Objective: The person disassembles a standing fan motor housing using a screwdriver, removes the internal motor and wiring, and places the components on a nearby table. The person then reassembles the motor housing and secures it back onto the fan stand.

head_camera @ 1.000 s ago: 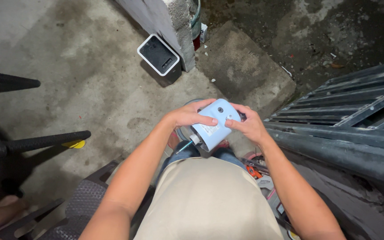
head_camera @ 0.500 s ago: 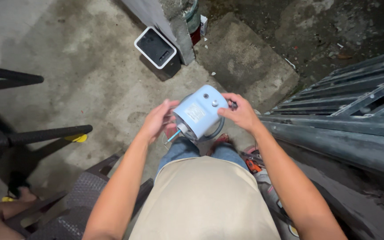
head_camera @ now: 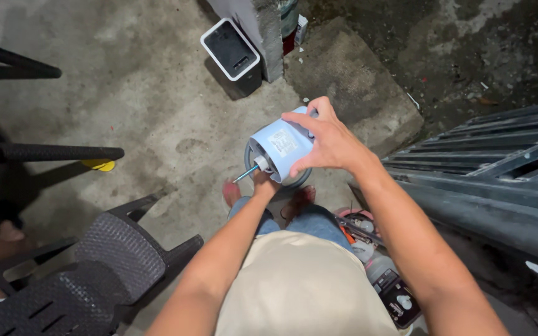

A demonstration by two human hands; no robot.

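The right hand (head_camera: 328, 142) grips a pale blue motor housing (head_camera: 281, 146) from above; the left hand (head_camera: 264, 183) clasps it underneath, mostly hidden. It hangs above bare concrete floor (head_camera: 138, 99). A black chair (head_camera: 94, 274) stands left, metal gate bars (head_camera: 499, 180) right.

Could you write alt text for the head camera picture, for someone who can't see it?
Seen from above, a person's right hand grips a pale blue motor housing while the left hand steadies it from below, over a concrete floor. A black plastic chair sits lower left.
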